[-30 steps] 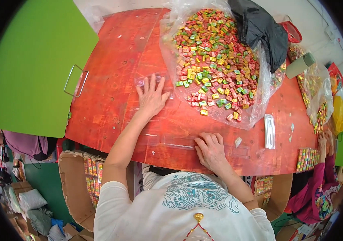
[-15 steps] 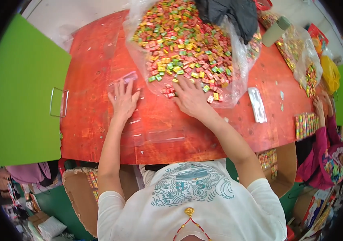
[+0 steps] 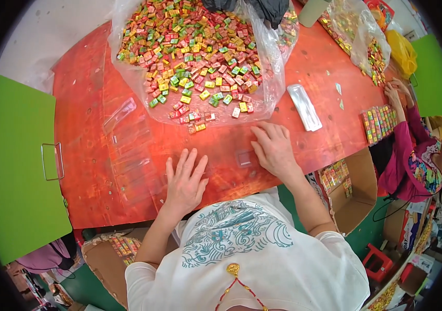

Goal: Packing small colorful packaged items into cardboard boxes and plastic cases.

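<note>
My left hand (image 3: 185,179) hovers over or rests on the red table near its front edge, fingers stretched and slightly spread, nothing in them. To its right my right hand (image 3: 275,149) is also open, its fingers pointing toward the pile. Between the two lies a small clear plastic piece (image 3: 243,159), hard to make out against the red. Ahead of both, many small wrapped candies (image 3: 190,52) in red, yellow and green spill from a large clear plastic bag (image 3: 267,78). Several clear plastic trays (image 3: 135,168) lie left of my left hand.
A white packet (image 3: 304,107) lies to the right. Beyond it another person's hands (image 3: 398,96) are beside a packed block of candies (image 3: 378,123). Cardboard boxes (image 3: 358,192) holding packed candies stand below the table edge. A green panel (image 3: 21,166) borders the left.
Both my hands have drawn back toward the table's front edge, my right hand leaving the candies and my left hand leaving the clear trays. The whole view has shifted and turned.
</note>
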The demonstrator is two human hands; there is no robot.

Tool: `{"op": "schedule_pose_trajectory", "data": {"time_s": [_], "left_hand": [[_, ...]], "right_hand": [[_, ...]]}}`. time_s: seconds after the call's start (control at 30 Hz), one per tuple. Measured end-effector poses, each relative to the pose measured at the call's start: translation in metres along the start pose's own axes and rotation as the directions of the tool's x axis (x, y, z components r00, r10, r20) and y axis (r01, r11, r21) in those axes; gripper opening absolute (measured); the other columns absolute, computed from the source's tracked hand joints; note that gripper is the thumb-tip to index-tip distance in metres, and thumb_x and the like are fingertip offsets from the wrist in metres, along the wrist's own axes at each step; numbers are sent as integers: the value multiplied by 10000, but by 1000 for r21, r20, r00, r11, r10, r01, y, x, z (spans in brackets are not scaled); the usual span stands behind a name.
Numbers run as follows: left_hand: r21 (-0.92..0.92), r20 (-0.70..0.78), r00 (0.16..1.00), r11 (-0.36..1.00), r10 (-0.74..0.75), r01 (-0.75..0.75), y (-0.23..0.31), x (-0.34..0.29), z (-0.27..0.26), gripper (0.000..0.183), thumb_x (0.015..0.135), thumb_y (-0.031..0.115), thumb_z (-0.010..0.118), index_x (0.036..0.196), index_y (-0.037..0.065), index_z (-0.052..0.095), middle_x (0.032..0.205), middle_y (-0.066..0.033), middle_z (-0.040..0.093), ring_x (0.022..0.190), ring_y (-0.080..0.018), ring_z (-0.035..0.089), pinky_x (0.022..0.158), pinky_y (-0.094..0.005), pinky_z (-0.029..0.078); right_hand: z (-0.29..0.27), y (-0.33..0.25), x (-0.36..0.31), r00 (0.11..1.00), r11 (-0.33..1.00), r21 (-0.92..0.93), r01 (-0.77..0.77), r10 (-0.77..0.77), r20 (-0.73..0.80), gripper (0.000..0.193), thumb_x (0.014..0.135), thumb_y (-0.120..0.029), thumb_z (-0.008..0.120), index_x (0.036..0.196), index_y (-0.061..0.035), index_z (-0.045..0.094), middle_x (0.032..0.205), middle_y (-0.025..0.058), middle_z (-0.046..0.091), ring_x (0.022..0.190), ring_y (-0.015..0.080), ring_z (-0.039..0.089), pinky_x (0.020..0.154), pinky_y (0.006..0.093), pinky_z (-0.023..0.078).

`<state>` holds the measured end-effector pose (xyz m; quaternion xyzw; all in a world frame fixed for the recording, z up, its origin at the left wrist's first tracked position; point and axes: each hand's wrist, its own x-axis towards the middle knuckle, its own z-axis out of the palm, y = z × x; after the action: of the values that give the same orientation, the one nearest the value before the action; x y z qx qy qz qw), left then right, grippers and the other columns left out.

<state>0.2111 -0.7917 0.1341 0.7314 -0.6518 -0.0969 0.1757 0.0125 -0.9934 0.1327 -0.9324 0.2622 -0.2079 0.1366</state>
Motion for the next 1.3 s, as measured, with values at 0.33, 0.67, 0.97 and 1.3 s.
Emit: {"op": "schedule_pose_trajectory", "data": {"time_s": [0.33, 0.67, 0.97, 1.3], "left_hand": [[68, -64, 996, 996, 66, -62, -7, -6, 29, 511, 848, 119, 629, 1346, 102, 519, 1431, -154, 435, 1350, -344, 379, 1068, -580, 275], [99, -147, 989, 995, 32, -18, -12, -14, 29, 470, 821, 62, 591, 1287, 125, 576, 1413, -163, 453, 1331, -345, 412, 1053, -589, 311], [22, -192, 980, 998, 55, -51, -16, -6, 35, 490, 820, 54, 593, 1301, 143, 573, 1421, -175, 441, 1344, -365, 401, 1068, -598, 292], [-79, -366, 931, 996, 3, -34, -3, -36, 8, 414, 810, 43, 613, 1223, 51, 609, 1382, -186, 485, 1314, -371, 439, 1061, -579, 296]], "right_hand": [[11, -13, -36, 994, 997, 10, 75, -75, 76, 417, 803, -139, 663, 1200, -46, 574, 1233, 138, 542, 1138, 320, 507, 990, 454, 345], [15, -27, -40, 964, 978, 33, 204, -206, 165, 485, 796, -148, 674, 1258, -60, 556, 1304, 144, 510, 1169, 322, 493, 1016, 457, 325], [18, -34, -50, 971, 982, 64, 178, -186, 154, 391, 789, -115, 677, 1169, -63, 603, 1323, 157, 506, 1183, 334, 494, 1021, 478, 329], [14, -56, -49, 901, 925, 145, 352, -376, 214, 353, 779, -160, 710, 1099, -40, 625, 1278, 163, 531, 1180, 318, 500, 984, 455, 364]]}}
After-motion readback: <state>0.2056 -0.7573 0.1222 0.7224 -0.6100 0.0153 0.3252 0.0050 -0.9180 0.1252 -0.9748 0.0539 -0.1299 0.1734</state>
